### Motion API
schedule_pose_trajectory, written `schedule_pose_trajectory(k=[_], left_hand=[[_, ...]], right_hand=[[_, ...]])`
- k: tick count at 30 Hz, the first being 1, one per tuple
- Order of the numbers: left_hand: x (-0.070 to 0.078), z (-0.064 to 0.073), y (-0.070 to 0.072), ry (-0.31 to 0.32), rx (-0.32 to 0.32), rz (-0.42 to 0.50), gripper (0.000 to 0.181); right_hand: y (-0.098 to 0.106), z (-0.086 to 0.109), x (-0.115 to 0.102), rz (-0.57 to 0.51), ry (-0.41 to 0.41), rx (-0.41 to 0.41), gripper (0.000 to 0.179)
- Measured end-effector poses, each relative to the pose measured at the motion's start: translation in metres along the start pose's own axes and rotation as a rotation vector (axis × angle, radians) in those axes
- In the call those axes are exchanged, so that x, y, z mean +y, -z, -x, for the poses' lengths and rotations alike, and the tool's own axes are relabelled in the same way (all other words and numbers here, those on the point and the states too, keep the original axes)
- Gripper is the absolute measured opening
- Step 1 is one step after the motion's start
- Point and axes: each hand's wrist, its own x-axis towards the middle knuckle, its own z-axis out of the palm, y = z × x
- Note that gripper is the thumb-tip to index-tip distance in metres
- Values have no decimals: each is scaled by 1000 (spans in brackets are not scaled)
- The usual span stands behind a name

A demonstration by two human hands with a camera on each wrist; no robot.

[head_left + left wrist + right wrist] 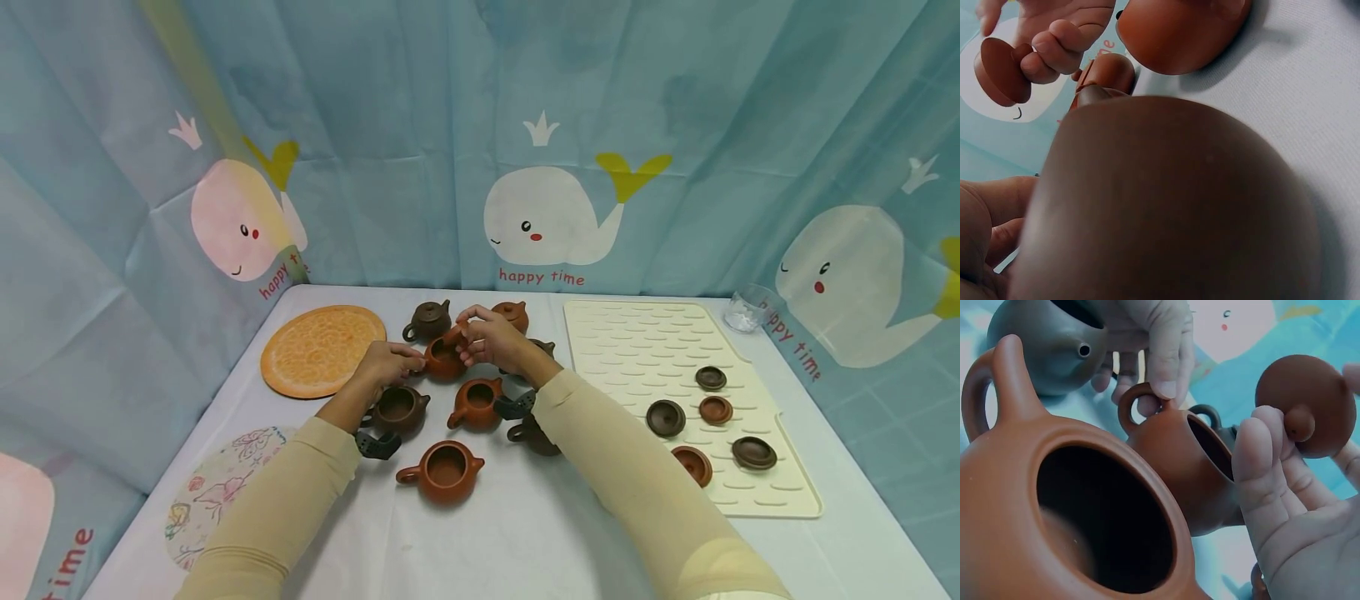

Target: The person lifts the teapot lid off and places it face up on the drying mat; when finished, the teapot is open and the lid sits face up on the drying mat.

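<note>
A reddish-brown clay teapot (pixel 442 367) stands lidless among several others. My left hand (pixel 385 365) pinches its loop handle (pixel 1127 412) between thumb and fingers, as the right wrist view shows. Just above its opening, my right hand (pixel 497 340) holds a round reddish lid (pixel 1319 384) by its knob, tilted on edge. Close in front are an open dark brown teapot (pixel 395 406) and an open reddish teapot (pixel 476 398). Behind stand a dark teapot (pixel 429 318) and a reddish teapot (pixel 513 313), both lidded. A large brown teapot body (pixel 1179 200) fills much of the left wrist view.
Another open reddish teapot (pixel 446 479) stands nearest the front. My right forearm partly hides a dark teapot (pixel 534 433). Several lids, one a dark lid (pixel 665 418), lie on the cream mat (pixel 622 333) at right. A round orange mat (pixel 322 350) and a clear cup (pixel 747 310) stand farther out.
</note>
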Motion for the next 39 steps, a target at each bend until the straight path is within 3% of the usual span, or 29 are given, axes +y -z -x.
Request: schedule_pose_trajectory(k=[7, 20, 24, 33, 39], left_hand=[[1, 0, 1, 14, -6, 0, 16], [4, 5, 1, 17, -6, 5, 15], [4, 6, 1, 21, -1, -5, 14], [3, 5, 0, 7, -9, -6, 13], [3, 4, 1, -4, -3, -12, 14]], right_hand=[[4, 3, -2, 8, 35, 31, 21], [12, 28, -30, 124, 99, 95, 46], [16, 39, -41, 211, 98, 106, 59], [29, 74, -69, 453, 125, 103, 55], [44, 99, -82, 501, 165, 93, 55]])
